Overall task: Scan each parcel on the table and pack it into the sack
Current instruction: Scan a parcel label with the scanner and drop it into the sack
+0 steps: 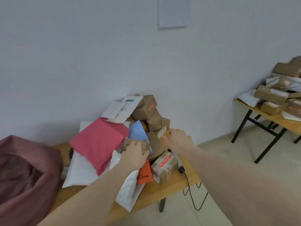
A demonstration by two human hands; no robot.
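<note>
I see my left hand (136,154) curled over a small brown parcel (130,143) at the front of the heap on the wooden bench (153,188); its long axis runs roughly 9 to 3 o'clock. My right hand (179,139) reaches in at 3 o'clock of it, fingers loose, gripping nothing. The pink sack (27,173) gapes at 9 o'clock; its contents are hidden. The scanner (179,163) lies by the boxes.

Soft, even indoor light, slightly dim.
Motion blur softens the whole view; wide-angle distortion bends the edges; faint shadows.
</note>
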